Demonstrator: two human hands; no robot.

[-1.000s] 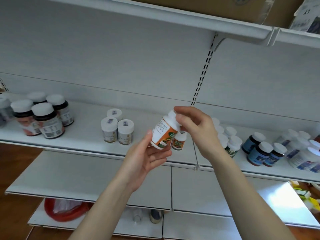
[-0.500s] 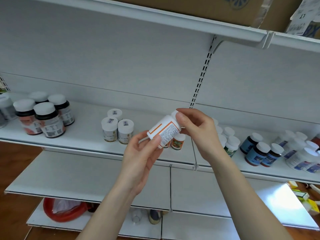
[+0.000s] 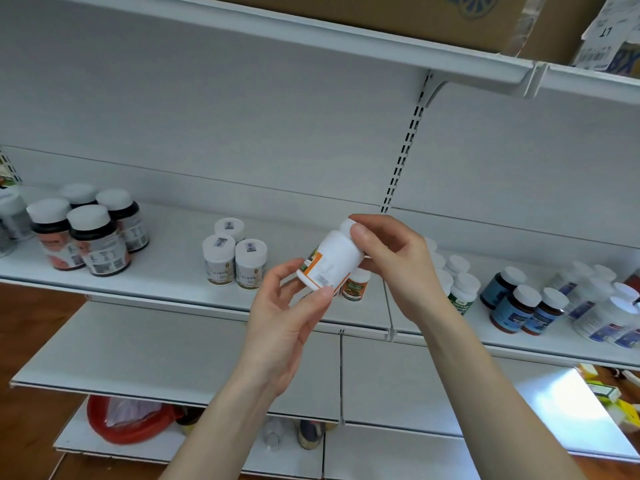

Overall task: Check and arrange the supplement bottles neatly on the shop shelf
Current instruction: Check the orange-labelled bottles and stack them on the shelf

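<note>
A white supplement bottle with an orange-edged label is held tilted in front of the middle shelf, cap end up and to the right. My left hand pinches its base between thumb and fingers. My right hand grips the cap end, thumb on top. A smaller bottle with an orange label stands on the shelf just behind it. Three white-capped jars stand together to the left. Dark bottles with white caps are grouped at the far left.
White and green bottles and blue-labelled bottles crowd the shelf at the right. A lower shelf juts out beneath. A red basin sits near the floor. Cardboard boxes rest on the top shelf.
The bottle has been rotated in both hands: the orange front label turned away, then the text panel, and the plain white side with a barcode now faces me.
</note>
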